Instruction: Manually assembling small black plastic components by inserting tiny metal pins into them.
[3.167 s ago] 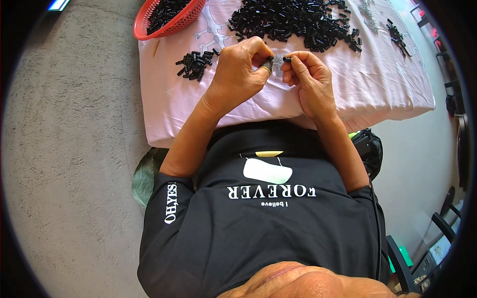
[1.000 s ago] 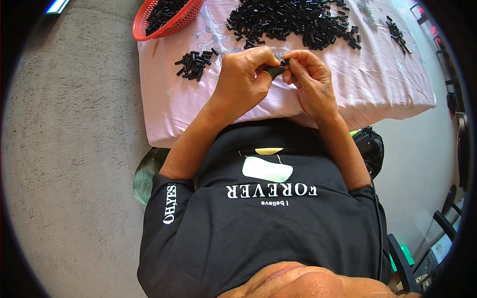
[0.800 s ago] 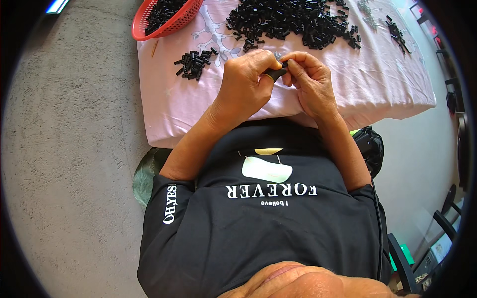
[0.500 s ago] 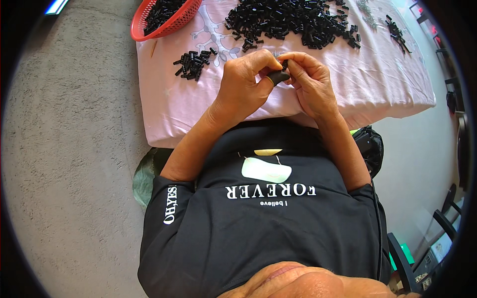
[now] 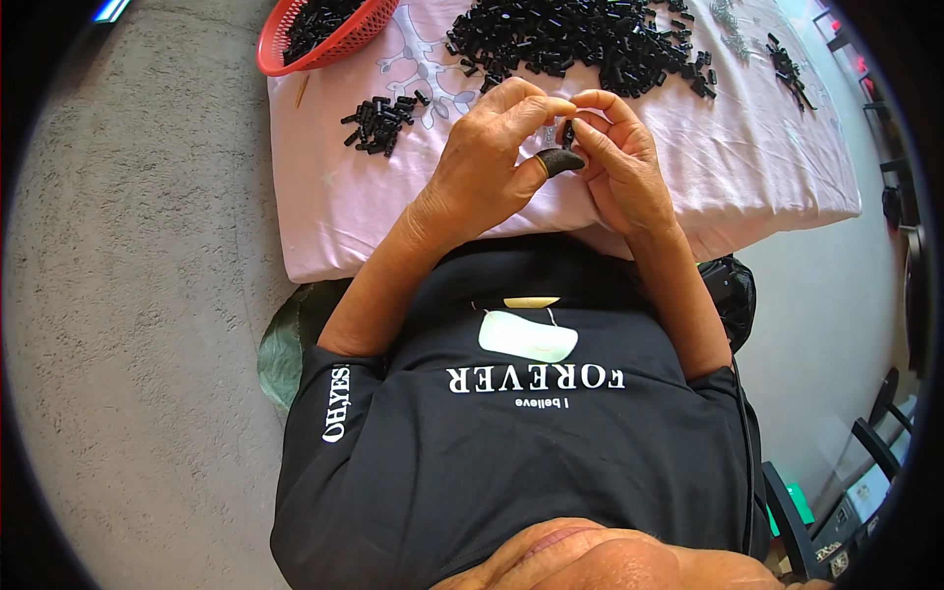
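Observation:
Both my hands meet over the near part of the cloth-covered table. My right hand (image 5: 627,167) pinches a small black tube-shaped piece (image 5: 568,134) between thumb and fingers. Across from it, my left hand (image 5: 497,147) has its thumb and index finger spread apart, with the index fingertip close to the right fingertips. A black finger cot (image 5: 560,161) with a yellowish rim covers the left thumb. Beyond the hands lies a large pile of similar black pieces (image 5: 590,44). A smaller heap of black pieces (image 5: 378,126) sits to the left.
A red plastic basket (image 5: 342,54) holding black pieces stands at the far left of the pink patterned tablecloth (image 5: 329,211). Near it lies a thin wooden stick (image 5: 302,91). More dark pieces (image 5: 787,69) lie at the far right. A black bag (image 5: 730,295) is beside the table.
My left thumb has moved away from the black piece, and the left index finger has lifted and straightened. The right hand still pinches the piece, now more visible.

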{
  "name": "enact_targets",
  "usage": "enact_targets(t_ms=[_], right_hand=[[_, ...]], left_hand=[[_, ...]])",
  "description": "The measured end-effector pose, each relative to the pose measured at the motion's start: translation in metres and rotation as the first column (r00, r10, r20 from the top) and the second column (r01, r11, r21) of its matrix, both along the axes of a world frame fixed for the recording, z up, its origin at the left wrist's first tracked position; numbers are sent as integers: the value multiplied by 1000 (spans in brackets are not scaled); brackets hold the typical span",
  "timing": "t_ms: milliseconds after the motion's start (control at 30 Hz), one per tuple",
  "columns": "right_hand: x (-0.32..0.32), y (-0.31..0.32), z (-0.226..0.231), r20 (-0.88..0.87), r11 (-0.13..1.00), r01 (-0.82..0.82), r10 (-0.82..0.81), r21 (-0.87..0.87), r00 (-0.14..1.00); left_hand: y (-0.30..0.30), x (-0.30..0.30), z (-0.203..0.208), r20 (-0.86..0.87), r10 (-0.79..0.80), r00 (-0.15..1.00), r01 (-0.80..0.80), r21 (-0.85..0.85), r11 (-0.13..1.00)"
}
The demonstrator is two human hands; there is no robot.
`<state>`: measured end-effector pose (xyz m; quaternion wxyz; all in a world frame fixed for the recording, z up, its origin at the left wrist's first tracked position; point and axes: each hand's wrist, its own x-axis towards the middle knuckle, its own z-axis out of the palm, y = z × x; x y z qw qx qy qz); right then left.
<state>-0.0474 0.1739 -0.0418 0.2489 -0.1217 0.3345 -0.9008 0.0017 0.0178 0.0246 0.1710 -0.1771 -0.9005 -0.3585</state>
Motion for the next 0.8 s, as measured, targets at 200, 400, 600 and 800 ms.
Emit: enact_targets(t_ms=[200, 400, 600, 800], right_hand=[[0, -1, 0, 9, 999, 20, -21, 30, 1000], [-1, 3, -6, -23, 1000, 5, -5, 9, 1000], [-1, 4, -5, -26, 999, -28, 27, -40, 999], [0, 4, -6, -19, 1000, -14, 14, 0, 1000]], left_hand=[[0, -2, 2, -12, -63, 998, 62, -56, 996], [5, 0, 4, -45, -54, 998, 52, -42, 998], [8, 6, 0, -89, -3, 996, 4, 7, 1000], [10, 8, 0, -109, 49, 993, -42, 68, 997]])
